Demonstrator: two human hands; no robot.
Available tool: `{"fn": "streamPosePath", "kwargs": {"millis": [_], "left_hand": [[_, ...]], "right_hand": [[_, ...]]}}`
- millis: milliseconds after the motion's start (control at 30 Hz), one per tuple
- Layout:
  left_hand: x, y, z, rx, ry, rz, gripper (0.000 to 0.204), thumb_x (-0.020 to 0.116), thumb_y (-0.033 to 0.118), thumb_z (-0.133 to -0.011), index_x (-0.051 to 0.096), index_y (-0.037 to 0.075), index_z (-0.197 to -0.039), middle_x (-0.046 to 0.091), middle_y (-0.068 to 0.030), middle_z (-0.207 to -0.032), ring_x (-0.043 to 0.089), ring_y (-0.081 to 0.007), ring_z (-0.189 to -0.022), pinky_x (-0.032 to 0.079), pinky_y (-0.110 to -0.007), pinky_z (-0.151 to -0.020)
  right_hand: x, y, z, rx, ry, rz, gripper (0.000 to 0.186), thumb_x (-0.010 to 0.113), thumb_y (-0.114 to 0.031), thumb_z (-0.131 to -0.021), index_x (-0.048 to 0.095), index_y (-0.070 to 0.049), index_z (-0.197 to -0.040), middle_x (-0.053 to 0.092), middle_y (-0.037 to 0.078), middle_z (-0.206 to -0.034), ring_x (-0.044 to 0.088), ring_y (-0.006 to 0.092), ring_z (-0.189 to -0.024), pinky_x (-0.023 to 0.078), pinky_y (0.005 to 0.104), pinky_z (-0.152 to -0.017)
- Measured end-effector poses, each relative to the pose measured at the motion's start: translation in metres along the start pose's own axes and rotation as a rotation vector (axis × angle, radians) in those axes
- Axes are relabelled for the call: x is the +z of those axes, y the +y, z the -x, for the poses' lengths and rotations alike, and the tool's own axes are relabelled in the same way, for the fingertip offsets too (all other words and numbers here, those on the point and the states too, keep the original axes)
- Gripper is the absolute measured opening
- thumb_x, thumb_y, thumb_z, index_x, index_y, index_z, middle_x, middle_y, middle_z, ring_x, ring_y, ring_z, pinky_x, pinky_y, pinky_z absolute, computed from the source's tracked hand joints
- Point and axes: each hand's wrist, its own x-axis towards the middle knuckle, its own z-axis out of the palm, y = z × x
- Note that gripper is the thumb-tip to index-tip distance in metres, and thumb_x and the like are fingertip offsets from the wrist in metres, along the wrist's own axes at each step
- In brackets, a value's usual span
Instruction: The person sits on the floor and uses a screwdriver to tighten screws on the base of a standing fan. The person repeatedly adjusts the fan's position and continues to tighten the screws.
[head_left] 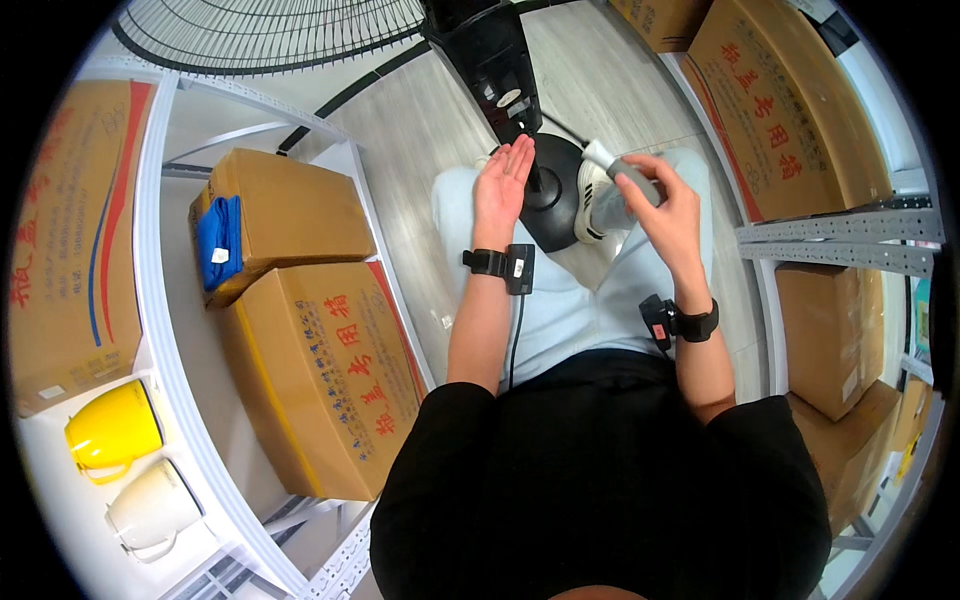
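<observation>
My left hand (508, 190) is turned palm up with its fingers stretched out. Its fingertips are close to the black column of a standing fan (497, 85); whether they touch it I cannot tell. Nothing can be made out lying on the palm. My right hand (668, 205) is wrapped round the grey handle of a screwdriver (601, 153), whose pale front end points at the fan column. A thin dark shaft seems to run from it toward the column. The fan's round black base (560, 225) stands on the floor between my legs, beside a white striped shoe (592, 205).
The fan's wire cage (270, 35) spreads across the upper left. A shelf at left carries cardboard boxes (320, 385), a folded blue cloth (220, 243), a yellow mug (115, 430) and a white mug (155, 510). Another metal rack (840, 245) with boxes (775, 110) borders the right.
</observation>
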Motion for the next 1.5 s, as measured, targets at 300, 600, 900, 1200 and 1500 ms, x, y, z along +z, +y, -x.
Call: {"fn": "streamPosePath", "kwargs": {"millis": [300, 600, 900, 1200, 1500], "left_hand": [[0.0, -0.003, -0.002, -0.043, 0.024, 0.064, 0.013, 0.046, 0.007, -0.094, 0.049, -0.004, -0.101, 0.051, -0.027, -0.122, 0.051, -0.0365, -0.117, 0.043, -0.046, -0.102], [-0.003, -0.001, -0.002, -0.069, -0.001, 0.044, 0.019, 0.044, -0.001, -0.092, 0.044, -0.008, -0.11, 0.046, -0.0292, -0.127, 0.048, -0.0381, -0.12, 0.041, -0.048, -0.104], [-0.004, -0.001, -0.002, -0.142, 0.023, -0.094, 0.012, 0.047, 0.002, -0.09, 0.052, -0.006, -0.097, 0.055, -0.0278, -0.116, 0.055, -0.0368, -0.111, 0.046, -0.044, -0.099], [0.036, 0.018, 0.005, -0.149, 0.016, -0.306, 0.02, 0.047, 0.004, -0.091, 0.051, -0.01, -0.105, 0.056, -0.0263, -0.117, 0.057, -0.0342, -0.11, 0.047, -0.042, -0.098], [0.124, 0.025, 0.02, 0.076, -0.057, -0.095, 0.032, 0.053, 0.019, -0.095, 0.046, -0.007, -0.112, 0.054, -0.0201, -0.12, 0.053, -0.0302, -0.115, 0.043, -0.04, -0.103]], "right_hand": [[0.019, 0.043, 0.011, -0.105, -0.116, 0.208, 0.027, 0.07, -0.02, -0.077, 0.065, -0.004, -0.098, 0.066, 0.012, -0.085, 0.063, 0.0215, -0.076, 0.049, 0.0298, -0.069], [0.017, 0.047, 0.007, -0.163, -0.111, 0.248, 0.026, 0.069, -0.019, -0.077, 0.065, -0.004, -0.098, 0.065, 0.014, -0.088, 0.064, 0.0275, -0.079, 0.05, 0.0335, -0.07], [0.006, 0.036, 0.008, -0.296, -0.123, 0.332, 0.024, 0.07, -0.013, -0.075, 0.066, -0.011, -0.099, 0.063, 0.009, -0.091, 0.062, 0.0292, -0.078, 0.05, 0.0364, -0.069], [-0.004, 0.016, 0.006, -0.556, -0.098, 0.482, 0.029, 0.07, -0.006, -0.074, 0.065, -0.012, -0.101, 0.06, 0.007, -0.095, 0.061, 0.0271, -0.083, 0.05, 0.0343, -0.071], [0.009, -0.031, 0.019, -0.307, 0.005, 0.188, 0.03, 0.07, -0.014, -0.077, 0.062, -0.005, -0.104, 0.064, 0.012, -0.094, 0.063, 0.0263, -0.085, 0.049, 0.0324, -0.075]]}}
